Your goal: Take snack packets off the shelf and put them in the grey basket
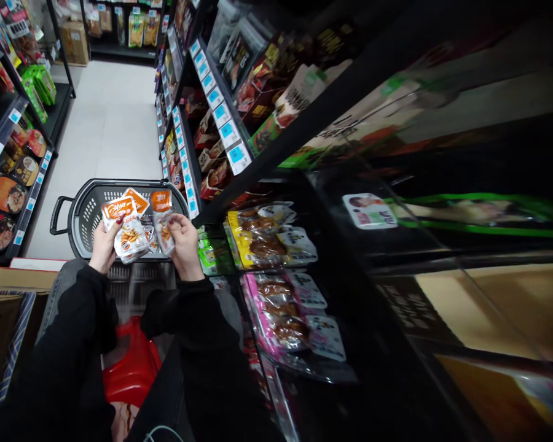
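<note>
My left hand (105,243) is closed on white-and-orange snack packets (129,234), held over the near side of a grey shopping basket (79,222). To their right, my right hand (184,240) grips another snack packet (164,228), smaller and partly see-through, with an orange top. One more orange packet (138,200) shows just behind the left-hand ones; I cannot tell whether it is held or lies in the basket. Between my hands, some shiny packaging is partly visible, low in the basket. The basket's handle sticks out on its left side.
Black shelves with price tags (221,114) line the right side. Yellow packs (262,236) and pink packs (290,313) of brown food lie close to my right arm. Bowl-shaped packages (7,193) stand on the left shelf. Cardboard boxes (9,331) sit beside my left arm. The tiled aisle (108,116) runs ahead.
</note>
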Demonstrator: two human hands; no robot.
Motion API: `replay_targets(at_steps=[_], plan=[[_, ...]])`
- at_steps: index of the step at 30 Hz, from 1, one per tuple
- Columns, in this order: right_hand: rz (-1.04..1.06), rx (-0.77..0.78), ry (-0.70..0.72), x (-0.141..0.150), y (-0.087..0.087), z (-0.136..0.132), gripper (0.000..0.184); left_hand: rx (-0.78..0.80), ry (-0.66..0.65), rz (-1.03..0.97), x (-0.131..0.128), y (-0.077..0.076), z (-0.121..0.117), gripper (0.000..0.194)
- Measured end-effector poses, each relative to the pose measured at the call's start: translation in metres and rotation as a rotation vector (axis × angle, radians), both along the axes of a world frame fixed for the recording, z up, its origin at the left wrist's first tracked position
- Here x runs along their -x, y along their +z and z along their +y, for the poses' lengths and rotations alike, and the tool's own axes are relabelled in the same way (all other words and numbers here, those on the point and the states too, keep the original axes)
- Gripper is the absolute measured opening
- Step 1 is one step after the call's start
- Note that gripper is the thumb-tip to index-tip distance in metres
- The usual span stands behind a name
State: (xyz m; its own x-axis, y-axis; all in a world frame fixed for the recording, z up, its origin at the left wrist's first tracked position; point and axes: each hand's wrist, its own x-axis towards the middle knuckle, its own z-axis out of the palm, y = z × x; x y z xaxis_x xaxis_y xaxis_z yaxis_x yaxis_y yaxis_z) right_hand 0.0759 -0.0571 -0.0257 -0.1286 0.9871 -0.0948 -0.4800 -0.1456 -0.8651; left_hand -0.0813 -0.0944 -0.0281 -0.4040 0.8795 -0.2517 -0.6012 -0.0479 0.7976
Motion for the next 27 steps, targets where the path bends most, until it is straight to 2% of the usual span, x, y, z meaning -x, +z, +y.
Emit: replay_targets(at_steps=[3,5,11,16,22,25,27], plan=[[0.349,0.088,0.240,-0.009,0.008,-0.004,0.013,0.001,-0.002,0.001,0.001,-0.001,0.000,0.045],[0.543,0.112,0.323,-0.013,0.010,-0.007,0.009,0.005,-0.002,0.000,0.001,-0.002,0.000,0.044],[0.881,0.115,0.492,-0.014,0.009,-0.012,0.024,0.006,-0.003,0.013,0.001,-0.002,0.000,0.043],[1.003,0.140,0.550,-0.013,0.014,-0.012,0.026,0.003,-0.001,0.000,0.001,-0.001,0.001,0.043],[0.999,0.231,0.486,-0.013,0.016,-0.013,0.023,0.012,-0.001,0.005,0.002,0.000,0.000,0.044],[1.006,0.211,0.508,-0.014,0.014,-0.012,0.024,0.008,-0.006,0.010,0.002,0.000,0.000,0.044],[0.997,0.154,0.574,-0.014,0.013,-0.011,0.027,0.006,-0.006,0.020,0.002,-0.001,0.000,0.044]])
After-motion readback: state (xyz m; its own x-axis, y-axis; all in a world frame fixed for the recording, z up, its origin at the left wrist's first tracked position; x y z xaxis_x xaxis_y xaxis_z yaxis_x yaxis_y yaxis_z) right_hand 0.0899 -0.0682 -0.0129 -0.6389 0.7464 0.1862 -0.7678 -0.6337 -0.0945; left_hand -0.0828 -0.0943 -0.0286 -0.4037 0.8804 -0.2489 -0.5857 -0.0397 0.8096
